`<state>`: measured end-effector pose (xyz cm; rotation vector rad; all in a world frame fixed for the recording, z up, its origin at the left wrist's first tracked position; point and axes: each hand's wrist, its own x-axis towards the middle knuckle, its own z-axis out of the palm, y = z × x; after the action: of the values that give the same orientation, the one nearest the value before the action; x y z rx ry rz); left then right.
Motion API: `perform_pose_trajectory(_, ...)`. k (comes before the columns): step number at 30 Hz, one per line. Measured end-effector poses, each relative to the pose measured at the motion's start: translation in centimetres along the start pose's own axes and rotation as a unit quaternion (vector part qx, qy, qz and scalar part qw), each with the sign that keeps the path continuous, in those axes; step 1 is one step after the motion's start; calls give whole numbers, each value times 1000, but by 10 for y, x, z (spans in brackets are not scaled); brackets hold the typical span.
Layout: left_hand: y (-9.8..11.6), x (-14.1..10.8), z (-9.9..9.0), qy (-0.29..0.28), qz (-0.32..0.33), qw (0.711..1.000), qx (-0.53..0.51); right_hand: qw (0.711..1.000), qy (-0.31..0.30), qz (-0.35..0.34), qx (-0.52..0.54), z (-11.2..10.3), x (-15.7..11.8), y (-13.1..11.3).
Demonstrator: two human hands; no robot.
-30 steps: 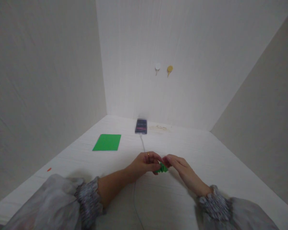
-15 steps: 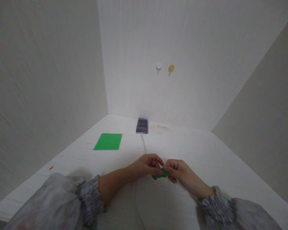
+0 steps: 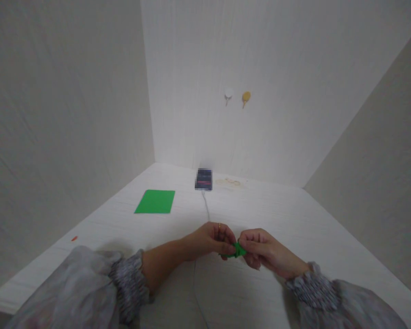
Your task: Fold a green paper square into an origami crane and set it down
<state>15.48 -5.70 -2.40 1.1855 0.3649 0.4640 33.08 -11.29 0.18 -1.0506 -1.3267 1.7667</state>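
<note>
Between my hands, just above the white table, is a small piece of folded green paper (image 3: 239, 250). My left hand (image 3: 216, 238), with a ring on one finger, pinches its left part between thumb and fingers. The thumb and forefinger of my right hand (image 3: 260, 246) close on its right end. Fingers cover much of the paper, so its full shape is hidden. A flat green square of paper (image 3: 155, 202) lies on the table beyond my left forearm.
A dark, blurred-out device (image 3: 203, 179) stands by the back wall, with a pale cable (image 3: 196, 288) running from it under my left arm. Two hooks, one white (image 3: 228, 93) and one yellow (image 3: 246, 96), are on the wall. A small orange scrap (image 3: 74, 238) lies at left.
My right hand has shifted slightly right, and its fingers have moved along the folded green paper, so more of it shows between the hands. The view has shifted a little.
</note>
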Motion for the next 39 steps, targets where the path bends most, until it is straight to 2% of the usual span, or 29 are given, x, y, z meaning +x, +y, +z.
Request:
perform_pose_trajectory(5, 2, -3, 2, -42, -36, 998, 5, 998, -31, 7, 58, 5, 1, 4)
perform_pose_trajectory(10, 4, -5, 2, -61, -41, 997, -1, 992, -56, -5, 112, 8, 2, 9)
perform_pose_trajectory(16, 0, -5, -1, -47, -35, 998, -17, 990, -49, -15, 134, 5, 4, 11)
perform_pose_trajectory(22, 1, -4, 0, -46, -26, 998, -32, 982, -56, -65, 167, 6, 6, 18)
perform_pose_trajectory(28, -1, -4, -2, -45, -25, 998, -32, 981, -64, -67, 173, 9, 6, 18)
perform_pose_trajectory(36, 0, -4, -3, -52, -29, 998, -26, 985, -5, -90, 148, 2, 3, 4)
perform_pose_trajectory(39, -1, -4, -4, -50, -32, 998, -19, 986, -10, -86, 146, 0, 3, 6)
